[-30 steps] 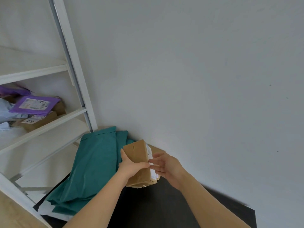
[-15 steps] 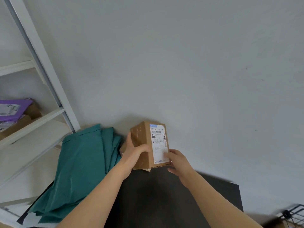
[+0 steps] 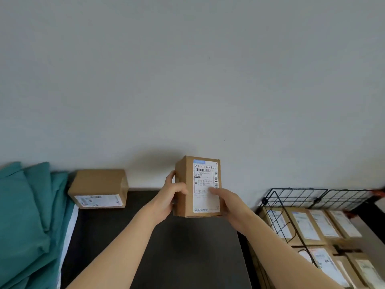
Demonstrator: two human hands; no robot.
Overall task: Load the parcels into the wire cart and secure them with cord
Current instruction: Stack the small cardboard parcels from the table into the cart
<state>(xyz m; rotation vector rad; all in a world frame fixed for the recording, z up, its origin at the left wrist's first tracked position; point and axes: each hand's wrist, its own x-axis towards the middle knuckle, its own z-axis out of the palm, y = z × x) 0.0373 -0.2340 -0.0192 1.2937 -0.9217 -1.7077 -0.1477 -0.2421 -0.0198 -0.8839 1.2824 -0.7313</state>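
A small brown cardboard parcel (image 3: pixel 199 184) with a white shipping label facing me is held upright above the black table (image 3: pixel 166 247). My left hand (image 3: pixel 171 197) grips its left side, thumb on the front edge. My right hand (image 3: pixel 226 202) holds its right side, with the thumb lying across the label. At the lower right stands the black wire cart (image 3: pixel 295 197), holding several labelled cardboard parcels (image 3: pixel 308 226) packed side by side. A second brown parcel (image 3: pixel 98 187) lies on the table's far left, against the wall.
Folded teal mailer bags (image 3: pixel 27 215) are piled at the table's left edge. A plain grey wall runs behind the table. A thin black cord (image 3: pixel 295 234) loops over the cart's parcels.
The view has swung right, so the shelf has left the frame and the wire cart has come in. Both hands have carried the parcel right and turned its label toward me.
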